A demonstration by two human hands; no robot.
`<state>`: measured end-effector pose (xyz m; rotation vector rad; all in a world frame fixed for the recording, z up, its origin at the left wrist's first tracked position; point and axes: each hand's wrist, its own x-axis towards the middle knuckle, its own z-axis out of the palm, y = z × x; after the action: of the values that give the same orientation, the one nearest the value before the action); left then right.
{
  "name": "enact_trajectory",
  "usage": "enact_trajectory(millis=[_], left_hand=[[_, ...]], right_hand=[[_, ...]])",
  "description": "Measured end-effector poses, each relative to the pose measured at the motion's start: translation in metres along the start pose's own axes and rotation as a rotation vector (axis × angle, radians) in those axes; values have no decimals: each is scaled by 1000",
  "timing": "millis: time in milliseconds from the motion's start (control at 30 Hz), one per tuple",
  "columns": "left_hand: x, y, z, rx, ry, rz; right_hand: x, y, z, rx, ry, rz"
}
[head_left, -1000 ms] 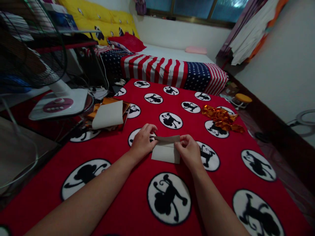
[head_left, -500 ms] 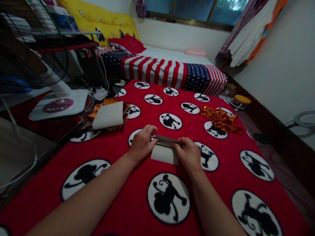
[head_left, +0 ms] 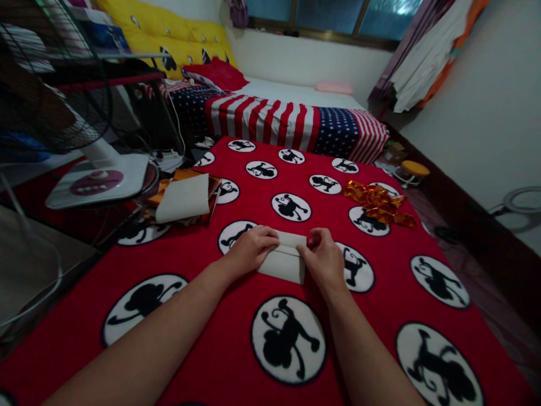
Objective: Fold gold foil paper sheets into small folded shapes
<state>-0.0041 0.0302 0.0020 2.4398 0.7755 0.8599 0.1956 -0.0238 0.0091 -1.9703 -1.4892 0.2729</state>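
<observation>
A small pale paper (head_left: 282,264) with a crease across it lies on the red cloth (head_left: 203,349) printed with black figures in white circles. My left hand (head_left: 252,248) rests on the paper's left edge, its fingers together and pressing down. At the right edge, my right hand (head_left: 324,259) has its thumb on the paper near the crease, while its index finger is raised and curved apart from the thumb. The upper flap of the paper lies nearly flat between the hands.
Orange and pale papers (head_left: 186,197) are stacked at the left. Crumpled orange foil (head_left: 376,203) lies at the right. A fan (head_left: 97,175) stands far left. Behind is a bed (head_left: 270,121); a yellow stool (head_left: 415,168) is at the right.
The upper flap of the paper, raised before, has gone down away from me and lies nearly flat. My left fingers have flattened onto it, and my right index finger has lifted off.
</observation>
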Motion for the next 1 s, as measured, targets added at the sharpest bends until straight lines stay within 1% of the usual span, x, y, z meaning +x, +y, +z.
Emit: enact_trajectory(millis=[67, 133, 200, 267, 367, 433, 500, 667, 800, 1000], left_hand=[[0, -3, 0, -33, -1, -23], [0, -6, -3, -72, -28, -41], [1, -9, -8, -107, -76, -53], [1, -12, -14, -133, -141, -57], [1, -14, -23, -177, -216, -49], [1, -13, -27, -219, -244, -50], [2, -13, -31, -255, -270, -56], [3, -12, -36, -275, -319, -64], [2, -12, -33, -314, -277, -92], [1, -11, -23, -328, -190, -192]], right_hand=[[2, 3, -1, 53, 36, -68], [4, 6, -3, 81, -10, -213], [6, 9, -8, 89, -129, -347], [7, 11, -15, 91, -266, -418], [7, 14, -29, 104, -451, -436], [6, 16, -36, 120, -540, -435], [3, 17, -40, 134, -562, -418], [-2, 17, -41, 177, -539, -407], [-2, 15, -42, 207, -543, -410], [-1, 16, -44, 212, -567, -407]])
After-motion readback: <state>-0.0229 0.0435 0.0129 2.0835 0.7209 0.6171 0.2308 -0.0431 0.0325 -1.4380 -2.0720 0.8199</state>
